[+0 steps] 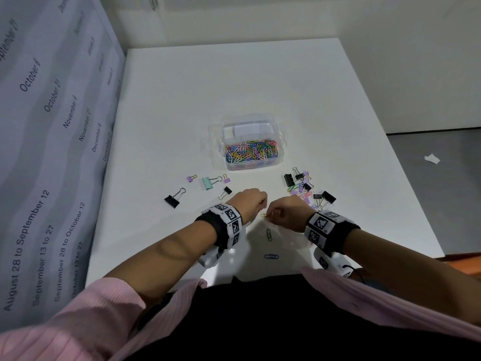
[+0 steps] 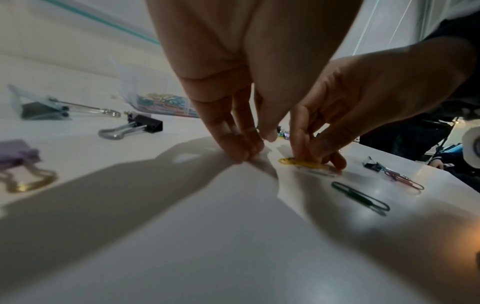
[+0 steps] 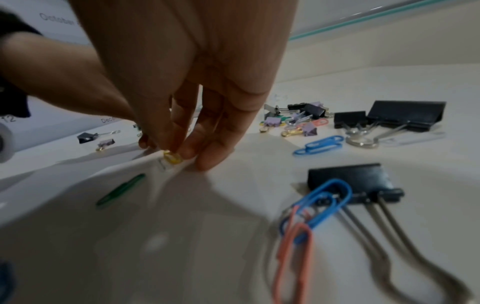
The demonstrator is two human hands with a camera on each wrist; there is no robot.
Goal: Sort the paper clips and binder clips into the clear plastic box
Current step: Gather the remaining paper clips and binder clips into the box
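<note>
The clear plastic box [image 1: 251,162] stands mid-table, its front part full of coloured paper clips. My right hand [image 3: 179,152] pinches one end of a yellow paper clip [image 3: 172,158] that lies on the table [image 1: 260,82]; that clip [image 2: 301,163] also shows in the left wrist view. A pale clip [image 2: 318,173] lies just beneath it. My left hand [image 2: 253,146] stands beside it, straight fingertips [image 2: 240,155] touching the table, nothing seen in it. A green paper clip [image 1: 269,234] and a blue one [image 1: 271,256] lie nearer to me.
Loose binder clips lie left of my hands: a black one [image 1: 173,198], a mint one [image 1: 209,182], purple ones [image 1: 192,178] and a small black one [image 1: 226,192]. A mixed pile of clips [image 1: 303,188] lies to the right. A printed sheet [image 1: 46,152] walls the left side.
</note>
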